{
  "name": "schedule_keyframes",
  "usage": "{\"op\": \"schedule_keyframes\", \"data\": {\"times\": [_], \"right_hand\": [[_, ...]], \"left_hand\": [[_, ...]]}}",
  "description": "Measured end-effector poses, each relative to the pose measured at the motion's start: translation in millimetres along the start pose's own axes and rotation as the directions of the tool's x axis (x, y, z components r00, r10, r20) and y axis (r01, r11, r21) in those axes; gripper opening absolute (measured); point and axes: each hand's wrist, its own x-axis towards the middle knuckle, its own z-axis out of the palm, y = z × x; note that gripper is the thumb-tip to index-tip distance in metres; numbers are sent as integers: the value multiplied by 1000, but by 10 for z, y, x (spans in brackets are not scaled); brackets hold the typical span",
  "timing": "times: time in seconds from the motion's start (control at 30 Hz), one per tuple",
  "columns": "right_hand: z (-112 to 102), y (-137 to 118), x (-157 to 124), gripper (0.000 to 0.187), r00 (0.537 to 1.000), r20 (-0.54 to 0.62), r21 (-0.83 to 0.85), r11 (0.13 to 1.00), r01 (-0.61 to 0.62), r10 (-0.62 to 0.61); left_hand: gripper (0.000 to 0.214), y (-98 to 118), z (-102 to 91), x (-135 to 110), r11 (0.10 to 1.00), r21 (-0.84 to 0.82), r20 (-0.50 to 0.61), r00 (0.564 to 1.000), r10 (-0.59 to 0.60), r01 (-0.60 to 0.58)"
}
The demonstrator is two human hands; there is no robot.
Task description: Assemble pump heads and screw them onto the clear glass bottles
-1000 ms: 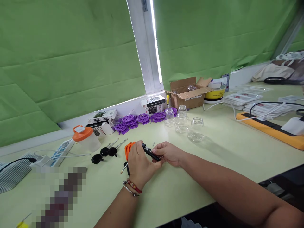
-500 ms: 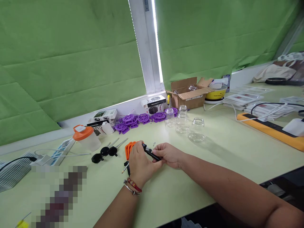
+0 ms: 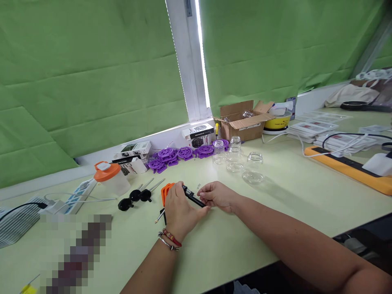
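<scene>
My left hand [image 3: 181,208] is closed around a long black part [image 3: 193,197] with a metal piece along its top, thumb at the near end. My right hand [image 3: 218,197] is beside it, thumb and fingertips pinched together just above its right side; what they pinch, if anything, is too small to make out. A few tiny metal pieces [image 3: 199,186] lie on the table beyond the fingertips. Behind my left hand are orange loop-shaped parts [image 3: 167,191], partly hidden. A metal shaft with a brassy tip [image 3: 159,216] sticks out left of that hand.
Black knobs with metal rods [image 3: 145,194] lie to the left near an orange-lidded bottle [image 3: 114,179]. Purple round parts [image 3: 185,153], clear jars [image 3: 253,168] and a cardboard box [image 3: 245,122] stand at the back. An orange power strip [image 3: 343,165] is on the right.
My right hand's fingers have lifted off the black part and shifted slightly right, uncovering more of its near end. My left hand stays closed on it.
</scene>
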Motion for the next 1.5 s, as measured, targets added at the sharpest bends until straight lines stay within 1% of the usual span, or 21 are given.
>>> {"op": "schedule_keyframes", "data": {"times": [0.07,0.2,0.33,0.47,0.7,0.87,0.97,1.1,1.33,1.43,1.5], "right_hand": [[-11,1,7,12,1000,6,12,1000,-19,19],[-28,14,21,14,999,33,27,999,-35,34],[-15,3,6,14,997,42,6,998,-58,57],[22,-9,-18,16,997,56,-3,998,-56,56],[39,24,-4,16,998,24,-9,998,-58,59],[42,14,-19,13,996,61,-1,998,-63,63],[40,28,-4,12,998,32,23,999,-48,47],[29,74,33,18,1000,4,93,995,-22,22],[72,47,-3,28,999,-5,103,993,52,-51],[104,16,-37,33,996,-41,110,991,77,-73],[124,8,-54,32,995,-64,112,990,82,-75]], "left_hand": [[79,-4,3,0,1000,-3,-1,1000,7,-7],[78,-5,2,-3,1000,-2,9,1000,8,-8],[78,4,5,-16,1000,0,-3,1000,29,-29],[78,23,19,-26,999,3,-9,999,54,-54],[80,53,17,-26,998,32,24,998,52,-52],[76,58,18,-23,998,13,24,998,59,-59],[77,53,23,-19,999,15,24,999,49,-49],[80,45,25,-18,999,15,19,999,47,-47],[79,50,15,-14,999,20,23,999,40,-40],[78,35,23,-17,999,23,23,999,38,-38],[77,24,33,-18,999,23,20,999,36,-37]]}}
